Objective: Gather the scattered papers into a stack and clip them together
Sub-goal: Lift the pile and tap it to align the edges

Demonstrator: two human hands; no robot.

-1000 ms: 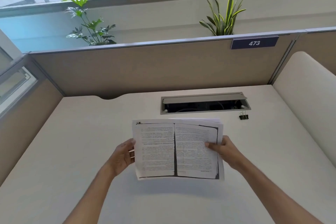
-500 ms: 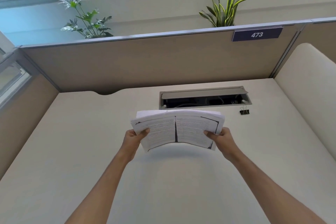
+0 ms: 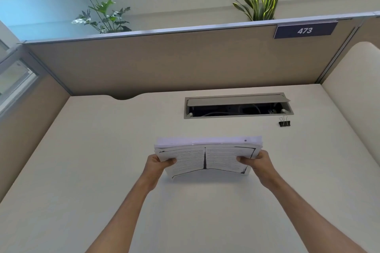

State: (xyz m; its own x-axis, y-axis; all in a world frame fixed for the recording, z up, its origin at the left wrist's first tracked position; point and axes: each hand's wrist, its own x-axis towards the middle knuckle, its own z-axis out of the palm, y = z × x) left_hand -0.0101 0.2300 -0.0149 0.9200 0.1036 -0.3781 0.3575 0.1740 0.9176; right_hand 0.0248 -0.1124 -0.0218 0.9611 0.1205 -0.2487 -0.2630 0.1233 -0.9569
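Forearms come in from the bottom edge, elbows cut off. Left hand (image 3: 157, 163) grips the left side of the paper stack (image 3: 207, 157), thumb on top, fingers under; right hand (image 3: 258, 162) grips the right side the same way. Stack is held just above the desk (image 3: 102, 170), tilted with the far edge up, sagging a bit in the middle. Judgement: papers are gathered, step in hand is squaring them. Do it well by tapping one long edge on the desk with a loose grip so sheets settle, then tap a short edge; upper sheets at the far side look offset from the printed top page, so don't clip yet. Then pin the stack with one hand and fetch the binder clip (image 3: 284, 123), which sits well apart at far right, just in front of the open cable tray (image 3: 238, 107). Hard to tell: sheet count, fingers beneath the stack, whether it touches the desk, tray contents beyond dark cables. Partition (image 3: 164, 61) hides the plant pots behind.
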